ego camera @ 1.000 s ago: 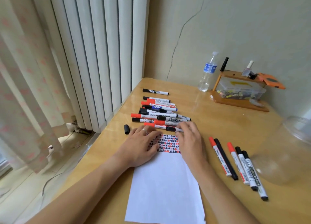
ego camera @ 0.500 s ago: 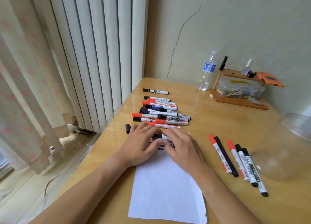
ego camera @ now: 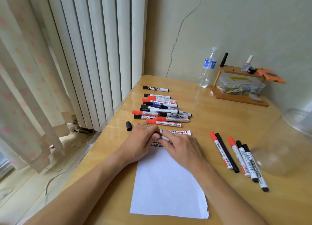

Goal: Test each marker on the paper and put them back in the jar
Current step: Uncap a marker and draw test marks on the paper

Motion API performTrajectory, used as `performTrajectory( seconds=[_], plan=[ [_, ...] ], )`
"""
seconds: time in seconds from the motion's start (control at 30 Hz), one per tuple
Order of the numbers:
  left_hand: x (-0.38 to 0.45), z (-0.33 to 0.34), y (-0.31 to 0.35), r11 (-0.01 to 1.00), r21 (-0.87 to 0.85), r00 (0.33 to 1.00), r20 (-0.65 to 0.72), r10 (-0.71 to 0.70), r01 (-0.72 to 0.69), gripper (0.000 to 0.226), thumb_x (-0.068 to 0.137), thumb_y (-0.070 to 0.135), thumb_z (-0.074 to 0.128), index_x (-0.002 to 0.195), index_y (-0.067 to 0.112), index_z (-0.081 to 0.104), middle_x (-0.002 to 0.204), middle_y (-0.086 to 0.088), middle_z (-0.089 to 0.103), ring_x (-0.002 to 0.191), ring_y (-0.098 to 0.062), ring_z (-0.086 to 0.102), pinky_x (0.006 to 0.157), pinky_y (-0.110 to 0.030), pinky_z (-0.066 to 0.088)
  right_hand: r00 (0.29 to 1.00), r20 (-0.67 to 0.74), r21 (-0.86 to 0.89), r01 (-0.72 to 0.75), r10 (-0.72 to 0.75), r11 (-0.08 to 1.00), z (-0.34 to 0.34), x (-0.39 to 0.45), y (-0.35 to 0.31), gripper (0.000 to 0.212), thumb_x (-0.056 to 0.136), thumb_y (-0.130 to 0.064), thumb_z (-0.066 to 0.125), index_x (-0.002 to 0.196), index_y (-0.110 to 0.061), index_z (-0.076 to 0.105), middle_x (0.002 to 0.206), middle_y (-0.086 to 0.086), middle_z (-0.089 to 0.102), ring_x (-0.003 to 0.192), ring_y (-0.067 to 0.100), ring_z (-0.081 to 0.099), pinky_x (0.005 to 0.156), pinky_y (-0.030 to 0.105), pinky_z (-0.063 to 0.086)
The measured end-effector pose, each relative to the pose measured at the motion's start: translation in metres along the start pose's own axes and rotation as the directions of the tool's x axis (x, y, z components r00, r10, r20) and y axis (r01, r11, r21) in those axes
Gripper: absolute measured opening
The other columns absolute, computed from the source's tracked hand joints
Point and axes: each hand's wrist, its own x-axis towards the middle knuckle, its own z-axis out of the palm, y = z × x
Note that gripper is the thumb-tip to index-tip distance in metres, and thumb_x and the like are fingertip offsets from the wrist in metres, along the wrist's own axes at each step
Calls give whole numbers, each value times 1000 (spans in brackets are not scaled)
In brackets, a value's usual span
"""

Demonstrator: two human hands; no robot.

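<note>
Your left hand [ego camera: 143, 140] and right hand [ego camera: 182, 147] grip one marker [ego camera: 164, 138] over the paper [ego camera: 168, 182]; the nearest right marker [ego camera: 255, 169] reads "WHITEBOARD".

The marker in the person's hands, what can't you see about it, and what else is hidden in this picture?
Head view only:
- Marker: the left hand and right hand cover nearly all of it, so its ink colour and whether it is capped cannot be told.
- Paper: the hands hide part of the test marks at its far end.
- Jar: cut off by the right edge.
- Clear box on the wooden stand: contents too small to name.
</note>
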Motion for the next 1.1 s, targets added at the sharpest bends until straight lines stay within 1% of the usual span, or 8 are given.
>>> performTrajectory(
  seconds=[0.23,0.4,0.47,0.6,0.67,0.87,1.0,1.1],
  plan=[
    [2,-7,2,991,-51,988,-77,-131,127,11,95,30,55,102,22,59,95,13,59,92,-8,50,78,-27,41,971,-37,106,-230,235,967,-1,0,8,18,105,-38,46,108,-22,53,89,1,66,75,31,59,59,39,43],
    [0,-3,-3,994,38,984,143,-105,101,17,87,26,55,104,26,54,106,12,58,100,-10,52,88,-38,45,909,-80,304,-368,408,879,-9,4,20,27,103,-17,48,126,-30,44,83,4,63,61,25,59,48,41,41],
    [0,-1,-3,994,76,971,218,-96,82,23,87,26,52,109,28,52,114,12,59,111,-10,51,97,-43,41,880,-43,492,-394,473,777,-13,4,21,19,105,-18,51,117,-33,50,86,1,68,62,20,67,49,39,52],
    [0,1,-4,994,103,963,264,-53,27,35,95,43,46,129,36,53,136,16,52,134,-6,40,110,-40,31,838,169,852,-389,519,351,-13,7,19,34,106,1,37,111,-16,65,98,9,68,71,31,72,59,38,58],
    [0,2,-3,993,118,953,303,-28,-8,45,98,60,41,138,43,50,145,17,47,141,-6,34,115,-35,26,841,193,865,-389,505,316,-13,8,18,42,102,9,34,116,-14,66,101,9,71,74,29,73,62,35,59],
    [2,-1,0,992,124,941,335,-44,2,50,91,70,44,134,45,53,142,15,46,138,-8,38,115,-41,31,847,176,866,-376,502,330,-11,8,16,22,97,-7,69,114,-15,58,91,7,69,64,39,72,54,32,54],
    [0,-4,2,987,162,968,249,-33,-8,44,92,63,47,122,34,58,130,12,51,127,-10,45,113,-45,33,842,117,846,-362,527,391,-17,6,10,21,96,-35,66,104,-19,56,62,3,55,51,24,54,50,28,44],
    [0,-1,5,984,173,955,296,-23,-30,53,94,68,44,138,40,51,146,13,47,140,-9,36,122,-43,22,779,144,856,-407,610,318,-21,10,9,17,106,-34,55,99,-19,58,64,4,48,50,24,50,48,30,41]
  ],
)
